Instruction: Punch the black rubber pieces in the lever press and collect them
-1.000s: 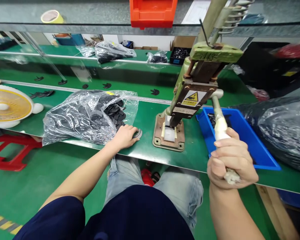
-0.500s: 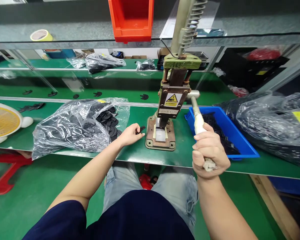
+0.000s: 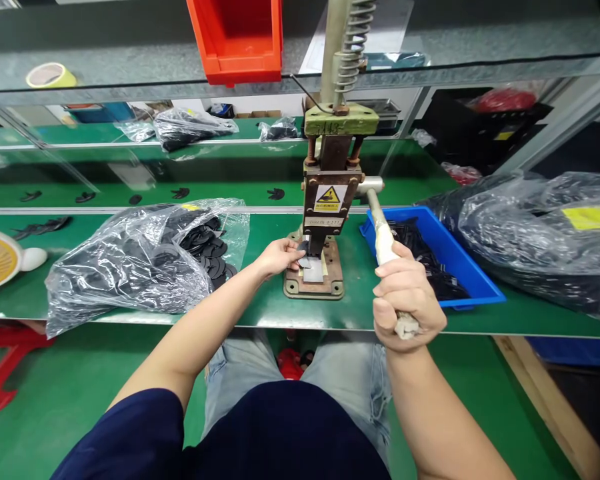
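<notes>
A hand press (image 3: 330,193) with a warning label stands on the green bench in front of me. My left hand (image 3: 280,257) is closed on a small flat black piece (image 3: 303,251), held by its edge at the left side of the press head, over the base plate (image 3: 333,267). The far end of the piece is hidden by the press head. Wrapped round the pale, taped press lever (image 3: 384,243) is my right hand (image 3: 410,297), with the lever slanting down toward me. A clear plastic bag (image 3: 130,260) of black curved pieces (image 3: 210,248) lies open left of the press.
Right of the press sits a blue bin (image 3: 473,280) of black parts, beside a large plastic bag (image 3: 540,233). A white and yellow fan (image 3: 0,263) is at the far left. Above hangs an orange bin (image 3: 243,67) at the shelf edge. Black pieces (image 3: 180,193) lie on the strip behind.
My left hand has moved right, bringing the black piece from beside the base to under the press head. My right hand stays on the lever. The whole view has shifted slightly.
</notes>
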Motion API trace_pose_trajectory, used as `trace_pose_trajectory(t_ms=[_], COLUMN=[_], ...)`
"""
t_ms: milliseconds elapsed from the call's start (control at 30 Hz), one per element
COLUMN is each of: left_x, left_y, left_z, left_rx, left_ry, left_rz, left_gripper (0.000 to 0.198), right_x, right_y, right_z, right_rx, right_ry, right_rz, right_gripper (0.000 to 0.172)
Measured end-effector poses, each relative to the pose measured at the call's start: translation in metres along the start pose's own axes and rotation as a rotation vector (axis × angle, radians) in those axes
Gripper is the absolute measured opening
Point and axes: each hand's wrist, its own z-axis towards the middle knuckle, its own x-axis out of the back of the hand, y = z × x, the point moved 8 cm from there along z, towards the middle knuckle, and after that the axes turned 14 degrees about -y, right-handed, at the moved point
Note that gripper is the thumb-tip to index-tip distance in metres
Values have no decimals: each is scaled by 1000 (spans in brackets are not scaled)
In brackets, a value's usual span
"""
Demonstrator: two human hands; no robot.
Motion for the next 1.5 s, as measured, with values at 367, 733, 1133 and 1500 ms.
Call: trace_pose_trajectory(t_ms=[367,733,1133,1500], left_x=[-8,-20,104,112], left_y=[13,16,24,1], left_z=[21,2,-144,-155], left_rx=[167,83,-26,135], left_ry=[-41,-14,241,-32], left_rz=[268,218,1302,1473], left_gripper=[38,24,28,37], right_x=[-1,1,0,0], right_y=[0,-2,14,13], right_z=[0,7,3,3], right_rx=[-49,24,70,91], right_ry=[60,27,253,210], right_rz=[-13,-20,-22,-16], right_gripper=[17,15,37,34])
